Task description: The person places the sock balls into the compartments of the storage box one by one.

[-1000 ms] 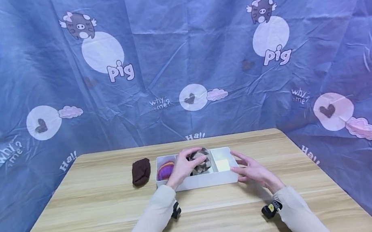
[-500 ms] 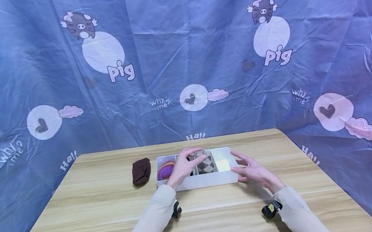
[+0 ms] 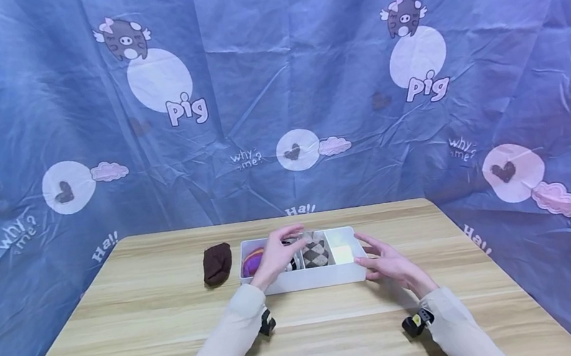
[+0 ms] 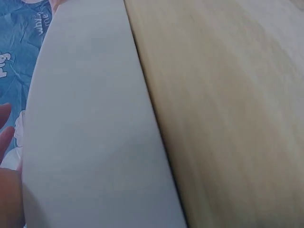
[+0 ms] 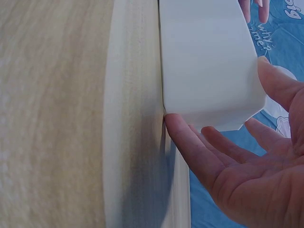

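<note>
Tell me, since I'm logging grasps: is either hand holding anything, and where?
Nothing is gripped. The right hand lies open against the box's right end; the left hand hovers open over the socks.

What you cannot see well

The left hand covers part of the white box, so the thing under its fingers is hidden. The purple thing in the box is half hidden and too small to tell. In the left wrist view, the box wall fills the picture and only a blurry bit of the hand shows at the edge. The right hand is cut off by the picture's edge.
</note>
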Available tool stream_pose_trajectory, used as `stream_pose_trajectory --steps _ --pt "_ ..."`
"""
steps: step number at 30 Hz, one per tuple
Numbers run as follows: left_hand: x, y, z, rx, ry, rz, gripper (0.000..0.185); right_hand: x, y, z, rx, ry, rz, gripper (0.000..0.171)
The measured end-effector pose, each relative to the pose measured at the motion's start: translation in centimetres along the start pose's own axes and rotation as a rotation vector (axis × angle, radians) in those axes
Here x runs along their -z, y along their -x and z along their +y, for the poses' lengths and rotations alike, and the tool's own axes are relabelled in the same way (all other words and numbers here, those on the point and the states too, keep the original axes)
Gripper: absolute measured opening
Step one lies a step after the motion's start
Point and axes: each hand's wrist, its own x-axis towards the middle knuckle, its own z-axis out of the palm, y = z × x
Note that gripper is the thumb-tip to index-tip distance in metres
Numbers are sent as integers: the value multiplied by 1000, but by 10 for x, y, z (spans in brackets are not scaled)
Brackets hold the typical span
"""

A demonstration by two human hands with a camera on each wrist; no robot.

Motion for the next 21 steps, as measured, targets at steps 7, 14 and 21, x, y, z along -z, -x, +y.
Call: stream_pose_trajectory --steps 7,14,21 --pt "12 0 2 -31 14 6 40 1 1 0 4 -1 -9 80" --pt "33 5 -2 -6 1 36 40 1 3 0 -7 -1 -5 80" --pt "60 7 0 1 65 103 38 0 1 0 -2 -5 -9 80"
